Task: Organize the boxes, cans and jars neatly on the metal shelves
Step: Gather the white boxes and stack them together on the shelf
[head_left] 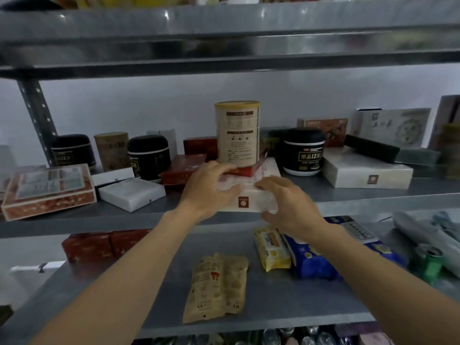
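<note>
Middle metal shelf (82,224), front edge: white box (251,195) carries a red box (242,171) and a tall can (237,131). Left hand (209,188) and right hand (291,207), grip clamped on the white box. I'd call it early: black jars (303,151) and flat boxes (48,190) around it lie askew, unsorted.

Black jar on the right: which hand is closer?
Right. The right hand sits just lower-left of the jar, on the white box; the left hand is farther left, below the can.
</note>
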{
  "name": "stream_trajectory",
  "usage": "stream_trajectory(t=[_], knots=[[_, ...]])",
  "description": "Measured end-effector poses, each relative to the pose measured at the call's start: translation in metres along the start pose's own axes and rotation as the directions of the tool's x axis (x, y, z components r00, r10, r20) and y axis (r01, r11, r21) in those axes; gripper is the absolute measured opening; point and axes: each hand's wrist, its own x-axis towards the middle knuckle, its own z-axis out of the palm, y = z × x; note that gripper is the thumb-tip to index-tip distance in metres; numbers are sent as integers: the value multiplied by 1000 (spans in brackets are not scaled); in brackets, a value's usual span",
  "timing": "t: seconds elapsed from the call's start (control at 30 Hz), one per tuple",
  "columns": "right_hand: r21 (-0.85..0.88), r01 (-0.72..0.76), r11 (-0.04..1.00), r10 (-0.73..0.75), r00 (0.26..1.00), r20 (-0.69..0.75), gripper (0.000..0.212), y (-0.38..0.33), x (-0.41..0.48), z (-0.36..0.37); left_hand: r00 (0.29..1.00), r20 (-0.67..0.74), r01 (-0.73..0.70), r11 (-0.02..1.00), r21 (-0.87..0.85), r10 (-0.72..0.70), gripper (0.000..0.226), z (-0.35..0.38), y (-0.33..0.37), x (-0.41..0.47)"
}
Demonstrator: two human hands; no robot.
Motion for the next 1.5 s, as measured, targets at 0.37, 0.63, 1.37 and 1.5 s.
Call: stream_trajectory(t=[0.37,0.63,1.37,1.5], knots=[[-12,45,999,-45,999,-14,64,9,7,3,935,8,349,918,-186,-354,150,12,16,56],[-15,66,998,-66,997,32,68,8,5,0,912,-22,394,891,-226,-409,160,24,18,67],[-112,118,987,-102,985,137,69,13,-2,-22,853,-84,476,835,-278,-514,111,-3,2,63],[-119,138,983,-123,984,128,69,21,-7,-29,855,-56,482,829,-285,-516,117,-5,2,64]])
